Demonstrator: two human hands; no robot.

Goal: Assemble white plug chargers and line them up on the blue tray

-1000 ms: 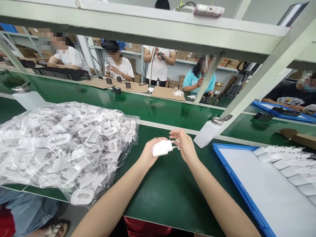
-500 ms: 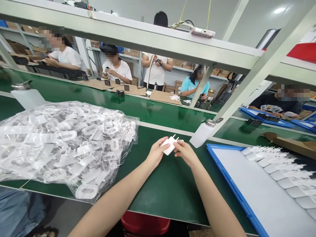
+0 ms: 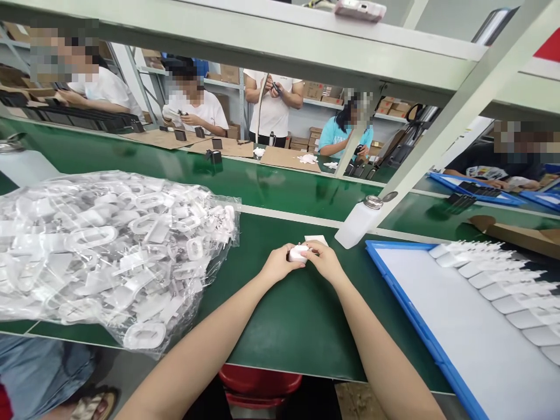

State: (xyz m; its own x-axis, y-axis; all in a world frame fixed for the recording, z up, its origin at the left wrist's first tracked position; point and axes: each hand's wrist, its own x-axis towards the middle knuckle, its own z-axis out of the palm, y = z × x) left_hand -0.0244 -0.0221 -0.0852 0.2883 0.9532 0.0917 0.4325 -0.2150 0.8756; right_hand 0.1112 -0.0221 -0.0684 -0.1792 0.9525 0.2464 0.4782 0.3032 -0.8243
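Over the green bench I hold a small white plug adapter (image 3: 298, 253) with both hands. My left hand (image 3: 279, 262) is closed around its left side, and my right hand (image 3: 324, 261) pinches its right side. The rounded end of the adapter faces me; its pins are mostly hidden behind it. Just beyond my right fingers shows a flat white piece (image 3: 317, 239), partly covered by that hand; what it is I cannot make out.
On the left lies a clear bag (image 3: 144, 245) full of white plastic parts. A white bottle (image 3: 356, 224) with a metal cap stands beyond my right hand. At right, a blue-rimmed tray (image 3: 406, 309) holds rows of white plug adapters (image 3: 503, 291). Several people work across the bench.
The adapter has been turned in my fingers: its pins pointed up and away, and now its rounded end faces me. The view has tilted slightly downward.
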